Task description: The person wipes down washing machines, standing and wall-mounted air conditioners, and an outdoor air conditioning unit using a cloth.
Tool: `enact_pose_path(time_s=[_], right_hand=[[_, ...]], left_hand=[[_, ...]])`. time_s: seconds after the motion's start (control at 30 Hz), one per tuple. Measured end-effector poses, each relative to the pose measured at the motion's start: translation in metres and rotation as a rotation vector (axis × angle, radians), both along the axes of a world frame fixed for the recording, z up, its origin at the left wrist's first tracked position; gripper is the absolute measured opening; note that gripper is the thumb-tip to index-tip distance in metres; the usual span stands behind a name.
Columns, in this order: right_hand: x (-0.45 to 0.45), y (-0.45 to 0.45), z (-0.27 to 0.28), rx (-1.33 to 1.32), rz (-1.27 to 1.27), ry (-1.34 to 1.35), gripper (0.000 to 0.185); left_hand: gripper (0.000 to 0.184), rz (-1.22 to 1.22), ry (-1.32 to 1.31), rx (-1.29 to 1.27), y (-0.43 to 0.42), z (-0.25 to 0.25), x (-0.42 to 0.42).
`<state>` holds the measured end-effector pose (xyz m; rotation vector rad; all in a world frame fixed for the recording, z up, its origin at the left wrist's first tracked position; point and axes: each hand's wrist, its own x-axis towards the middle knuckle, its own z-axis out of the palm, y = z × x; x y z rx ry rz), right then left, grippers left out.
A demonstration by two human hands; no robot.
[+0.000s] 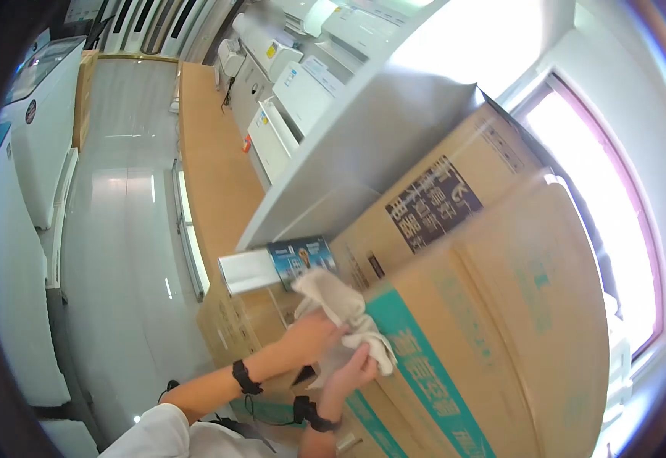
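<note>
A crumpled off-white cloth [340, 301] is bunched up between my two hands, beside the large cardboard box [501, 305] with a teal printed band. My left hand [314, 336] is closed on the cloth's lower left side. Fingers of my right hand [356, 372] pinch its lower right end near the teal band. Whether the cloth touches the box I cannot tell. Just beyond the cloth lies a blue printed carton [302, 258] beside a white panel [247, 272]. Both wrists wear black straps.
Behind the large box stands another carton [440, 191] with dark printed lettering. A grey partition [363, 153] separates it from a wooden counter [214, 153] and displayed white air conditioners [302, 91]. At left, a shiny tiled floor [123, 229] runs alongside white appliances [24, 252].
</note>
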<state>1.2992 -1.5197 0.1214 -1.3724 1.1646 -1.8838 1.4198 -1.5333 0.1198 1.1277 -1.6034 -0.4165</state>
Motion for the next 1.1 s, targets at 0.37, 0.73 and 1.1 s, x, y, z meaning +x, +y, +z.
enact_pose_path(time_s=[0.37,0.73,1.1], right_hand=[[0.167,-0.057,0.018,0.024,-0.154,-0.215,0.026],[0.389,-0.245,-0.001,0.112,-0.146,-0.236,0.031],[0.570,-0.366,-0.033,0.166,-0.178,-0.003,0.032]], left_hand=[[0.040,-0.335,0.150,0.100,-0.048,-0.023,0.162],[0.047,-0.183,0.192,0.039,-0.225,-0.004,0.372],[0.053,-0.375,0.415,0.411,-0.340,-0.069,0.524]])
